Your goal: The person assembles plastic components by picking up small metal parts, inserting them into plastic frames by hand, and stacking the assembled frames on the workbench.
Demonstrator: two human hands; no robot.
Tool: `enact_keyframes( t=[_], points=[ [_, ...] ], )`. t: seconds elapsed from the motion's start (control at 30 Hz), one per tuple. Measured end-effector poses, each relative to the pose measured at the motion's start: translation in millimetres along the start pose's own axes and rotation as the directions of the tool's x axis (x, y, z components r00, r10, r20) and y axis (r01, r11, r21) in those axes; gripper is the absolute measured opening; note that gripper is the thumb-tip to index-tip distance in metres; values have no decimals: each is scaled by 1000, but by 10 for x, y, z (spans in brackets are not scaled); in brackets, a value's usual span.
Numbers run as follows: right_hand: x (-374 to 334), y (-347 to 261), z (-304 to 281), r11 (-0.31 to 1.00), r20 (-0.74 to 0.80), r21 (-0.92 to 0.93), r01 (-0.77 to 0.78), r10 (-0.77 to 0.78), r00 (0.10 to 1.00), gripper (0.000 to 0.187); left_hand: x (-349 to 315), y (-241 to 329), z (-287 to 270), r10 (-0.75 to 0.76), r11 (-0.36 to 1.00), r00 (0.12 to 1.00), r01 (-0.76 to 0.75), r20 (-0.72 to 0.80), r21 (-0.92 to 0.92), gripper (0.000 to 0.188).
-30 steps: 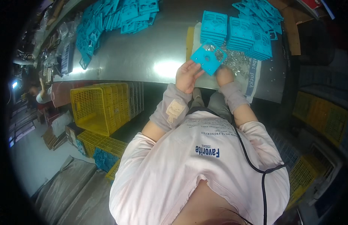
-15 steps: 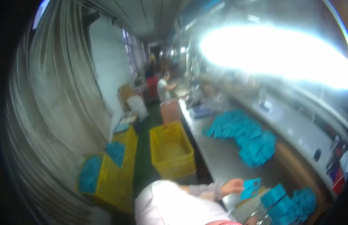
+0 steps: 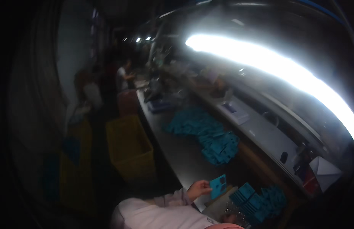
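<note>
My left hand (image 3: 199, 190) is closed on the edge of a flat teal card (image 3: 218, 186) with dark cutouts or markings, held up over the near part of the bench. Just right of it stand neat stacks of teal pieces (image 3: 247, 199), with a looser teal heap (image 3: 274, 198) beside them. My right hand (image 3: 228, 218) shows only partly at the lower edge, by some shiny clear pieces (image 3: 238, 213). Its fingers are too dark and hidden to read. Farther up the bench lies a large loose pile of teal pieces (image 3: 207, 131).
A yellow crate (image 3: 133, 162) stands on the floor left of the metal bench (image 3: 173, 158). More yellow crates (image 3: 79, 168) holding teal pieces line the left side. A shelf (image 3: 260, 133) with a white envelope-like item (image 3: 325, 171) runs along the right. Another person (image 3: 124, 76) works farther off.
The view has turned right, so the scene sits farther left, and the picture is much darker around the bright lamp. The teal card stays in my left hand, now turned with its face showing.
</note>
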State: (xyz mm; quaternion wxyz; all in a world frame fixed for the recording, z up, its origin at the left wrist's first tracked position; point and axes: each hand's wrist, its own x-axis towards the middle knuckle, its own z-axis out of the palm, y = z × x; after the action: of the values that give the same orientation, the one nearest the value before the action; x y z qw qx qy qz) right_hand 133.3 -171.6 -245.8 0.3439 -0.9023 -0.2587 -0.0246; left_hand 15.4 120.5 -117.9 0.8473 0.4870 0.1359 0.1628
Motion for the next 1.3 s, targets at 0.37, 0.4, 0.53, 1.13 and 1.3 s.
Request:
enact_keyframes(
  t=[0.37, 0.4, 0.53, 1.13, 1.3],
  points=[
    [788, -1808, -984, 835, -207, 353, 423, -372, 905, 5, -89, 322, 297, 173, 971, 985, -171, -3, -165, 27],
    [832, -2000, -1050, 835, -198, 356, 420, -372, 907, 5, -90, 361, 346, 239, 964, 971, -236, 12, -122, 27],
    [909, -2644, -1216, 725, -223, 298, 621, -580, 784, 8, -146, 597, 498, 386, 922, 921, -387, 48, 26, 28],
    [722, -3371, -1113, 538, -238, 210, 816, -782, 576, 18, -643, 1055, 335, 612, 786, 791, -606, -17, 122, 25],
    [717, -3432, -1045, 510, -216, 172, 843, -815, 538, 18, -737, 1074, 271, 633, 769, 771, -616, -71, 169, 23]
  ],
)
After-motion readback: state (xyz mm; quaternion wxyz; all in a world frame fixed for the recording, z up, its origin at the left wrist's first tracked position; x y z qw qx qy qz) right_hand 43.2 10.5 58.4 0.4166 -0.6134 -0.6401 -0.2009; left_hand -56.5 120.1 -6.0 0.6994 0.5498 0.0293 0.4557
